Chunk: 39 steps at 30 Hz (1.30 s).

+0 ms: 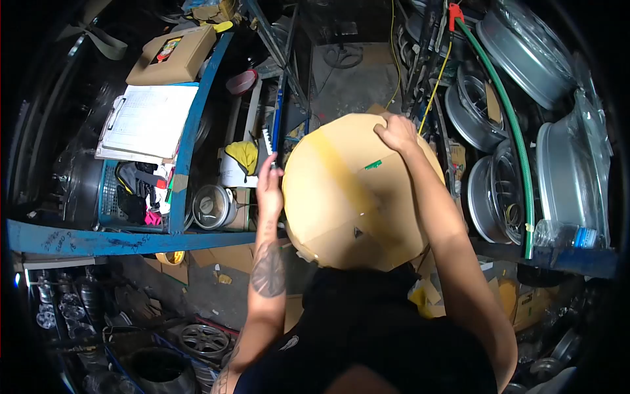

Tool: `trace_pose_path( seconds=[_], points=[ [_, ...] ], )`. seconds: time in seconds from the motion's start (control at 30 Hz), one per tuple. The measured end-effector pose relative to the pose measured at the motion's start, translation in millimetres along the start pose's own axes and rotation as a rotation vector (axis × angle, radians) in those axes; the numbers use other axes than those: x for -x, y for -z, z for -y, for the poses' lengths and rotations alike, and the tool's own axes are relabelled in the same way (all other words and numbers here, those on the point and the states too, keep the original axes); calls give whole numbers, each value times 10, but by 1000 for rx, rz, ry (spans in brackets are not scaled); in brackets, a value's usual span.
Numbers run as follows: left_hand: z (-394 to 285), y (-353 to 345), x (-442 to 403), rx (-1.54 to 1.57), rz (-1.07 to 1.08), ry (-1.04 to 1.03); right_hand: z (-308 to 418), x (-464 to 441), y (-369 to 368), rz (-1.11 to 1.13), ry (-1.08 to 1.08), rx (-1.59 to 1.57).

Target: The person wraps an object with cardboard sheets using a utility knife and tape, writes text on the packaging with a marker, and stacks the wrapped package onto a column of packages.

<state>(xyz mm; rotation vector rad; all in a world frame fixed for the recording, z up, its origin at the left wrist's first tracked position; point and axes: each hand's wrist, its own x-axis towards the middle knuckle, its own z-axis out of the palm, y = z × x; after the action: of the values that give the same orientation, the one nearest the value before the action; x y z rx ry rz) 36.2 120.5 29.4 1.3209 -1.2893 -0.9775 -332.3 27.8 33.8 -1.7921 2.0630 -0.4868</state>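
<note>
A large round piece of cardboard (341,197) lies in front of my body, with a wide yellowish tape strip across it and a small green mark. My right hand (397,133) grips its far right edge, fingers curled over the rim. Beside the left edge is my left hand (268,187), its fingers stretched out; whether it touches the cardboard I cannot tell. Just beyond those fingertips shows a white toothed strip (267,141). Whatever lies under the cardboard is hidden.
Metal wheel rims (482,111) fill the right-hand rack, where a green hose (505,98) hangs. On the left shelf are a clipboard with papers (147,121), a cardboard box (174,56) and a blue basket (111,197). A blue beam (98,238) runs along the front.
</note>
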Motion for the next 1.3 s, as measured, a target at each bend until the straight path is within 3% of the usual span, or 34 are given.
trace_pose_path(
  seconds=[0.03,0.07,0.2,0.3,0.43,0.5,0.53,0.57,0.6,0.63,0.67,0.7,0.77,0.8,0.83,0.9,0.93,1.03,1.07,1.17,1.2,1.3],
  points=[
    [393,-162,-172,173,9,-31,-23,-21,-26,-7,17,9],
    [366,-183,-167,168,19,13,-41,-23,-16,-16,20,3],
    [286,-90,246,43,64,-19,120,84,89,82,32,-50],
    [362,132,639,-60,69,20,301,187,-120,36,54,-40],
    [53,364,822,-334,133,-136,426,362,-316,-74,172,56],
    [-94,379,835,-374,99,-222,555,489,-469,-199,386,-185],
    [-163,378,861,-551,60,-368,721,616,-560,-261,533,-348],
    [-222,373,885,-729,23,-518,989,866,-586,-102,583,-370],
    [-297,358,926,-636,122,-476,1091,1021,-804,106,675,-639],
    [-370,333,982,-539,220,-439,1392,1309,-850,255,572,-987],
    [-399,298,1038,-441,316,-407,1461,1452,-931,624,240,-1125],
    [-347,259,1108,-155,420,-233,1532,1481,-1000,497,355,-1130],
    [-115,285,1266,826,604,565,1443,1308,-1240,438,400,-1518],
    [-196,333,1307,1277,692,638,1424,1170,-1172,446,199,-1786],
    [-158,370,1388,1183,686,551,1357,985,-1048,464,189,-1937],
    [-42,454,1461,981,668,372,1398,808,-815,241,206,-1327],
    [12,539,1433,562,624,260,1481,790,-881,283,302,-1231],
    [133,437,1275,-52,272,-500,1569,991,-954,516,372,-924],
    [141,361,1247,-101,217,-624,1554,1024,-1025,465,421,-894],
    [346,258,1256,-239,172,-764,1462,1027,-1068,517,334,-1018],
    [410,252,1230,-213,159,-737,1486,1044,-1065,404,441,-850],
    [523,270,1207,-208,229,-730,1562,1107,-1067,351,483,-723]
  ],
)
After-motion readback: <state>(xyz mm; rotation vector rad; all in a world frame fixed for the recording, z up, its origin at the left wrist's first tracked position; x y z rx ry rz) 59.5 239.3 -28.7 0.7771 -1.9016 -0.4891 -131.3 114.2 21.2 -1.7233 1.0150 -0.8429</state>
